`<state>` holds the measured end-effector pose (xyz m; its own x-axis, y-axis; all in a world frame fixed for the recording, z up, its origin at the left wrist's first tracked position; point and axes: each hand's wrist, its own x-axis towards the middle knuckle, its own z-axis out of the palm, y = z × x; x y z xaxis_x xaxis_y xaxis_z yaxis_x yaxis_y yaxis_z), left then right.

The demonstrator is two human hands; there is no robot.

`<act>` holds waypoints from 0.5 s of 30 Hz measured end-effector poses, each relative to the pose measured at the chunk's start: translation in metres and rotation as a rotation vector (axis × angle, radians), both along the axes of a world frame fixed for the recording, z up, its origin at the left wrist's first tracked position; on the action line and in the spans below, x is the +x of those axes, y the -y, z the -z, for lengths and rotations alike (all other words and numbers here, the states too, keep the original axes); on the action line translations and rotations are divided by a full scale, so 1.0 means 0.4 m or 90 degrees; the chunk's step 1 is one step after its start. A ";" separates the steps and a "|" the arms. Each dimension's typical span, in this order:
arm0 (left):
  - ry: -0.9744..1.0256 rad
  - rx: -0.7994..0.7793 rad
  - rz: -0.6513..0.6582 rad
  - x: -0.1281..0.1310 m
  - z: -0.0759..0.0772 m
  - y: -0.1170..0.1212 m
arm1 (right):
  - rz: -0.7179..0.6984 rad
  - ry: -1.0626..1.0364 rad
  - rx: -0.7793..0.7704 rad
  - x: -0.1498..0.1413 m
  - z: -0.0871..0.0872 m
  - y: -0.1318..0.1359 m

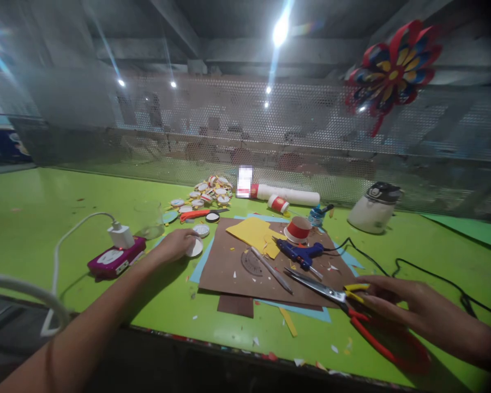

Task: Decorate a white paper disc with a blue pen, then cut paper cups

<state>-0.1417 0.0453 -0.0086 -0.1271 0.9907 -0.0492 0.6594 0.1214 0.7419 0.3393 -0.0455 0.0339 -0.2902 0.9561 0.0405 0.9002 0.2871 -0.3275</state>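
My left hand (179, 243) reaches over the table, with its fingers closed at the edge of a round white paper disc (195, 248). Beside that disc lies another white disc (201, 231) with marks on it. My right hand (409, 303) pinches a small folded yellow piece (355, 287), apparently paper. Just under that hand lie large red-handled scissors (323, 286), blades pointing left over a brown sheet (225, 273). On the sheet rest a blue glue gun (300, 252), a pen (273, 271), a clear protractor (251, 262), yellow paper (249, 233) and a red-and-white cup piece (298, 229).
A pile of decorated discs (213, 191) and an orange-handled cutter (196, 214) lie farther back. Stacked paper cups (290, 195), a blue bottle (316, 216) and a white container (374, 210) stand behind. A purple power block (117, 257) with its cable sits left; the glue gun's cord (372, 261) runs right.
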 end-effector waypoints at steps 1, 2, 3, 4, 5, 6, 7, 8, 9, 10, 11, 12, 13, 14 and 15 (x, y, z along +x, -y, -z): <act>-0.008 0.018 0.002 -0.007 0.005 -0.004 | -0.014 0.004 -0.034 0.007 -0.005 -0.004; -0.018 0.033 0.000 -0.014 0.011 -0.007 | -0.015 0.008 -0.045 0.016 -0.011 -0.008; -0.027 0.047 -0.001 -0.019 0.015 -0.008 | -0.003 0.011 -0.036 0.024 -0.018 -0.013; -0.038 0.061 -0.003 -0.022 0.019 -0.007 | 0.008 0.012 -0.026 0.031 -0.026 -0.018; -0.050 0.075 -0.006 -0.024 0.022 -0.005 | 0.013 0.016 -0.016 0.036 -0.036 -0.023; -0.064 0.090 -0.009 -0.024 0.024 -0.003 | 0.014 0.021 -0.008 0.038 -0.047 -0.028; -0.079 0.105 -0.011 -0.022 0.024 0.001 | 0.009 0.030 0.000 0.037 -0.060 -0.033; -0.095 0.120 -0.014 -0.020 0.023 0.004 | 0.000 0.045 0.011 0.034 -0.073 -0.038; -0.111 0.133 -0.015 -0.018 0.022 0.007 | -0.003 0.054 0.018 0.029 -0.087 -0.045; -0.129 0.144 -0.016 -0.015 0.020 0.010 | -0.006 0.060 0.026 0.022 -0.101 -0.052; -0.149 0.153 -0.018 -0.014 0.018 0.012 | -0.010 0.068 0.031 0.015 -0.115 -0.062; -0.167 0.160 -0.024 -0.014 0.016 0.014 | -0.016 0.077 0.041 0.007 -0.129 -0.075; -0.184 0.168 -0.023 -0.015 0.015 0.014 | -0.019 0.089 0.050 0.000 -0.142 -0.092; -0.199 0.176 -0.027 -0.018 0.014 0.014 | -0.022 0.106 0.061 -0.007 -0.156 -0.112; -0.208 0.188 -0.026 -0.022 0.013 0.013 | -0.020 0.125 0.072 -0.013 -0.170 -0.136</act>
